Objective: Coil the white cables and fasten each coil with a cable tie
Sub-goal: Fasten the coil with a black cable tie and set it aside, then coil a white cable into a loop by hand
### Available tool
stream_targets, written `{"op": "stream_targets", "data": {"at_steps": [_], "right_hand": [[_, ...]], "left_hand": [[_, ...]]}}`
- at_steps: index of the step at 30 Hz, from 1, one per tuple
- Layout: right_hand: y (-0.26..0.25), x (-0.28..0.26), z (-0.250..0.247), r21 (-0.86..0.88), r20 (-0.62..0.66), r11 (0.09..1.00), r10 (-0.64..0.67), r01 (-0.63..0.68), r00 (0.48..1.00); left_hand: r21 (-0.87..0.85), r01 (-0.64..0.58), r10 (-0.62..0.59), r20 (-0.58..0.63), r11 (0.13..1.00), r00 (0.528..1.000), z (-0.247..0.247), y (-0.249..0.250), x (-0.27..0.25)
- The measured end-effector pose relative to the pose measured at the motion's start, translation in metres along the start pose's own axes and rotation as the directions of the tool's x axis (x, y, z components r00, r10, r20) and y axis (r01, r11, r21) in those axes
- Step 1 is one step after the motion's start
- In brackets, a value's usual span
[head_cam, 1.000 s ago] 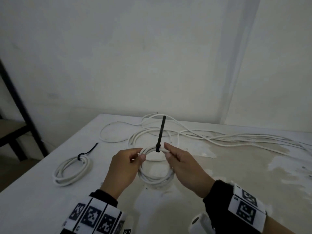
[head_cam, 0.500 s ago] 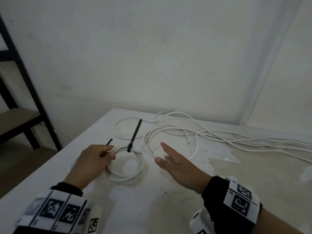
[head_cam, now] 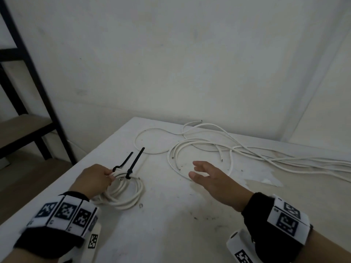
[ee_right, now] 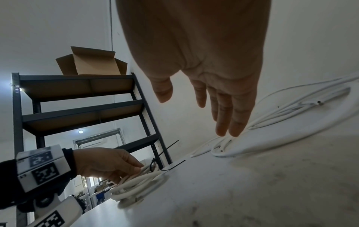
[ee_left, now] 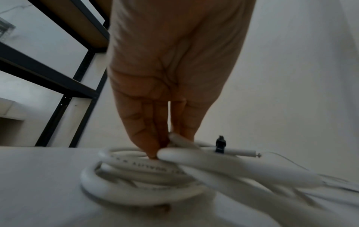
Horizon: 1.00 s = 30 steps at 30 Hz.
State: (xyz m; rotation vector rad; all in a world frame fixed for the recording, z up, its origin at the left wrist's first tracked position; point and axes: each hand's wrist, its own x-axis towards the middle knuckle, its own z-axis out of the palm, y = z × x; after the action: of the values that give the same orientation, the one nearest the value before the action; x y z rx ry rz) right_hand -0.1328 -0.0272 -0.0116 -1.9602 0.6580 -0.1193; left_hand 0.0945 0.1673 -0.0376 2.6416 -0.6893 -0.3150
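Note:
Two white cable coils [head_cam: 129, 196] lie stacked near the table's left edge, each bound by a black cable tie [head_cam: 135, 161] whose tail sticks up. My left hand [head_cam: 111, 175] pinches the upper coil's strands beside the ties. In the left wrist view the fingers [ee_left: 147, 138] grip the coil [ee_left: 136, 188], and a tie head [ee_left: 221, 145] sits on a cable end. My right hand [head_cam: 195, 169] hovers open, fingers straight, over the loose white cables [head_cam: 209, 147]. The right wrist view shows its fingers [ee_right: 229, 116] just above cable ends [ee_right: 223, 147].
Long loose cables [head_cam: 284, 160] trail to the right along the wall. The white table [head_cam: 171, 224] has a stained, worn top. A black metal shelf [head_cam: 28, 73] stands left of the table, with a cardboard box [ee_right: 91, 63] on top.
My right hand let go of the tie and coil, opened, and moved right over the loose cables. My left hand carried the tied coil left onto the other tied coil.

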Motion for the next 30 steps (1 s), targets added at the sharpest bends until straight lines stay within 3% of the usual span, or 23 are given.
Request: {"op": "stream_targets", "data": {"at_steps": [6, 13, 21, 30], "right_hand": [[0.006, 0.004, -0.014, -0.063, -0.056, 0.998, 0.025, -0.028, 0.998], [0.033, 0.025, -0.055, -0.168, -0.207, 0.980, 0.070, -0.107, 0.976], [0.066, 0.044, -0.101, -0.294, -0.303, 0.933, 0.113, -0.206, 0.946], [0.094, 0.072, -0.144, -0.511, -0.260, 0.824, 0.121, -0.243, 0.958]], "left_hand": [[-0.022, 0.045, -0.047, -0.091, 0.999, 0.995, 0.003, 0.016, -0.006], [-0.007, -0.084, 0.083, -0.136, 0.996, 0.987, 0.003, 0.071, -0.017], [0.018, -0.210, 0.211, -0.057, 0.977, 0.976, 0.032, 0.134, -0.007], [0.099, -0.133, 0.123, 0.103, 0.986, 0.987, 0.063, 0.163, 0.025]]}}
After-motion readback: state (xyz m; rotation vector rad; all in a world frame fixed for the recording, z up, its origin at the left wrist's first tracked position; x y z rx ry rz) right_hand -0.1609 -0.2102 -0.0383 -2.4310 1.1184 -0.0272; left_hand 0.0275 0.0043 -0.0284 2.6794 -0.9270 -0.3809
